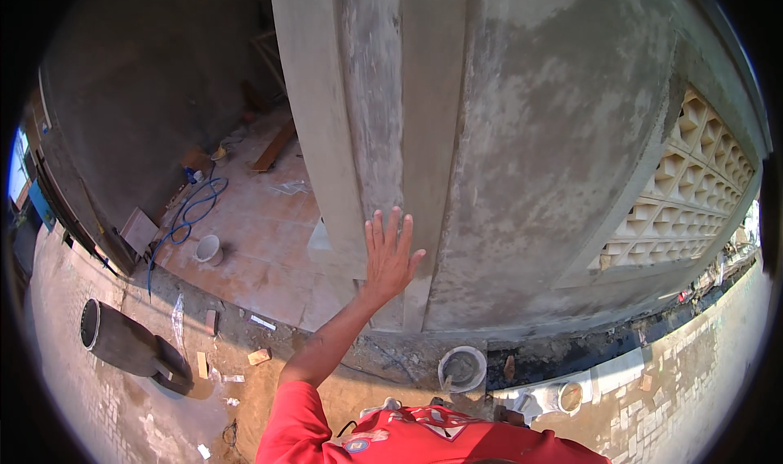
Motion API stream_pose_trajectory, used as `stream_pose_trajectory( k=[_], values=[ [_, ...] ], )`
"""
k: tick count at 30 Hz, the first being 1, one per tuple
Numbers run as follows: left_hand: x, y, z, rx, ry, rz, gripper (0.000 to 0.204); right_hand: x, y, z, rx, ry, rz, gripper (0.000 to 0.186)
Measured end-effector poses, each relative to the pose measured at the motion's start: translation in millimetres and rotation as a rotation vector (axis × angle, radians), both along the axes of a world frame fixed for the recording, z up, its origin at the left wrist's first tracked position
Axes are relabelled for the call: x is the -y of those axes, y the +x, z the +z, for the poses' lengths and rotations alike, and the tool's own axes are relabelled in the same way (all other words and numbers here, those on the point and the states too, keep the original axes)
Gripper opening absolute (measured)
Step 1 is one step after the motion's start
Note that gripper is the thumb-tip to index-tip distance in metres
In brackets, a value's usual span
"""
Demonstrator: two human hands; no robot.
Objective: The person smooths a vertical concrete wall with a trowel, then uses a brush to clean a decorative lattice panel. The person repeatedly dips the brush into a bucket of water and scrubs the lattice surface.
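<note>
My left hand (389, 252) is raised with its back to the camera and fingers apart, laid against or just in front of a grey plastered column (369, 97) with a paler, streaked vertical strip (376, 170). It holds nothing that I can see. My bare forearm comes up from a red short sleeve at the lower middle. Right of the column is a mottled grey plastered wall (555, 138) with a cream block vent (677, 195) at the far right. My right hand is not in view.
Left, a tiled doorway floor (269, 236) holds a blue hose (196, 199), planks and a pale bucket (210, 250). Below lie a dark toppled cylinder (130, 342), brick pieces (259, 356) and a mortar bucket (462, 369). A dark trench (587, 360) runs along the wall's foot.
</note>
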State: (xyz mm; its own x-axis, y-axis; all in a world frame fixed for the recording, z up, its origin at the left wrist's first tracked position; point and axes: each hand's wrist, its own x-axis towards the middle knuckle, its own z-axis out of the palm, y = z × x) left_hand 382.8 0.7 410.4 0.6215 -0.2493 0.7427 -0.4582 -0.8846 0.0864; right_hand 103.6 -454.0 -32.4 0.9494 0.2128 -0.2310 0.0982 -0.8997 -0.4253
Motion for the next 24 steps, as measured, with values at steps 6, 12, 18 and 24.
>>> stream_pose_trajectory(
  k=[6, 12, 18, 24],
  values=[
    [31, 86, 163, 0.366, 0.037, 0.114, 0.072, -1, -2, -26, 0.107, 0.013, 0.066, 0.029],
    [43, 126, 219, 0.515, 0.088, 0.237, 0.068, -18, -9, -10, -0.155, 0.257, -0.254, 0.028],
    [38, 143, 218, 0.532, 0.092, 0.235, 0.065, -18, 11, 8, -0.114, 0.156, -0.197, 0.027],
    [42, 141, 237, 0.562, 0.114, 0.250, 0.064, -24, 31, 15, -0.098, 0.136, -0.172, 0.028]
  ],
)
